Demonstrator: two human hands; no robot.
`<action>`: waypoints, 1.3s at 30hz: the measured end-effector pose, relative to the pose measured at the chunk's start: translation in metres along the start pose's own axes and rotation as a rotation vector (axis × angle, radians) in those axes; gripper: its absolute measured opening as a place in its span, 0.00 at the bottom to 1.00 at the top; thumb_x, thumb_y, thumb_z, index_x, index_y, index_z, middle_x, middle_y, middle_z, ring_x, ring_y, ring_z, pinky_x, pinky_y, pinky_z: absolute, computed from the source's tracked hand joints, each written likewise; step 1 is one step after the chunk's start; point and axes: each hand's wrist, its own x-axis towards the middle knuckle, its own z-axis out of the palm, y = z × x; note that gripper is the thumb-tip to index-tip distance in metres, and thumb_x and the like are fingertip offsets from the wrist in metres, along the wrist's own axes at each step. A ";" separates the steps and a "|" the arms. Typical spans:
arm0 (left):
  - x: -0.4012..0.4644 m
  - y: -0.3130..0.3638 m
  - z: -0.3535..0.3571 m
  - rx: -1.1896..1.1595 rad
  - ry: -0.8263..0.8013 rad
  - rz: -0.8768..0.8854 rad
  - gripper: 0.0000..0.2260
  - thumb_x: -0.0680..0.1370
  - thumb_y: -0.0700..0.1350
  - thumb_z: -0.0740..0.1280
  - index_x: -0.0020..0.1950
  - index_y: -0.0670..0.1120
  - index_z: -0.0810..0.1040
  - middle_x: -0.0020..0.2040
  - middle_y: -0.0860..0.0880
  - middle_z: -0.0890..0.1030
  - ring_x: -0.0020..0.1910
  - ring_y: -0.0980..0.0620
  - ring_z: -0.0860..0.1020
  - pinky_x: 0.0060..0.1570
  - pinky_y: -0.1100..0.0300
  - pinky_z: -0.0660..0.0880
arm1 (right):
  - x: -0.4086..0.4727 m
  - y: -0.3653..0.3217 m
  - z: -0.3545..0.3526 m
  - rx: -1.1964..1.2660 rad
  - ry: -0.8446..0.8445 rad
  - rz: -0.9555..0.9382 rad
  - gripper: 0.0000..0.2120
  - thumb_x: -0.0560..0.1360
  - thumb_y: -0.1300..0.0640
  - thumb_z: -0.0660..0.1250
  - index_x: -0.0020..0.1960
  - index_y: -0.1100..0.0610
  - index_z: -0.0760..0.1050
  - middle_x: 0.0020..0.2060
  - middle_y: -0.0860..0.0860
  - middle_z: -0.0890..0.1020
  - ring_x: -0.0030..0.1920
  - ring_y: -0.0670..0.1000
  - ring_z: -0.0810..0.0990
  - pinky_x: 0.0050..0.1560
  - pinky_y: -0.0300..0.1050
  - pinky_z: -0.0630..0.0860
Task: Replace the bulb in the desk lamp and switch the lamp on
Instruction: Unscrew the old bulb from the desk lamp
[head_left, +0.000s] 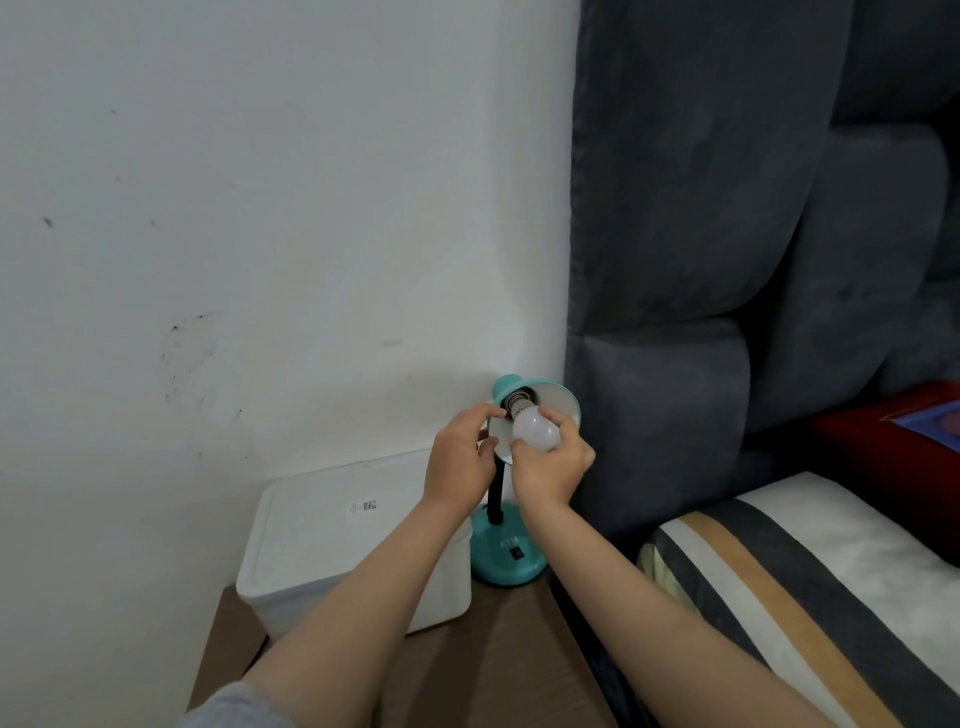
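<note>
Your right hand (550, 467) grips the bulb (535, 428) at the socket; your left hand (460, 457) pinches the shade (558, 402) rim. Lamp base (506, 551) on surface (493, 649).

Teal lamp (511, 556) with white bulb (535, 429), centre; white box (332, 540) lower left; dark grey headboard (727, 208) right; pillow (810, 587) striped white, grey, tan, lower right.

A home bedroom. A grey padded headboard (727, 234) rises beside a bed with a striped pillow (810, 587), and a teal desk lamp (511, 556) stands at the back right corner of a wooden bedside bench (493, 665) against a scuffed white wall (260, 208)
</note>
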 end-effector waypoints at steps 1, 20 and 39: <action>0.000 0.000 0.000 0.002 -0.001 -0.003 0.17 0.73 0.31 0.63 0.54 0.51 0.76 0.53 0.47 0.80 0.48 0.47 0.79 0.52 0.50 0.78 | 0.000 0.000 -0.001 0.000 -0.006 -0.013 0.26 0.68 0.69 0.71 0.62 0.50 0.73 0.60 0.53 0.64 0.51 0.52 0.73 0.40 0.30 0.70; 0.000 0.002 0.000 0.017 -0.008 0.000 0.16 0.73 0.31 0.63 0.54 0.49 0.76 0.53 0.46 0.80 0.49 0.47 0.79 0.51 0.50 0.78 | 0.002 -0.005 0.000 0.017 0.024 0.000 0.19 0.69 0.66 0.72 0.56 0.53 0.75 0.59 0.54 0.66 0.48 0.50 0.72 0.30 0.24 0.69; -0.008 0.013 -0.009 0.056 -0.080 -0.007 0.19 0.73 0.32 0.63 0.61 0.48 0.74 0.57 0.47 0.79 0.56 0.47 0.77 0.55 0.58 0.73 | -0.005 -0.012 -0.022 -0.123 0.016 -0.010 0.24 0.67 0.59 0.73 0.61 0.57 0.72 0.59 0.54 0.75 0.49 0.49 0.74 0.45 0.41 0.70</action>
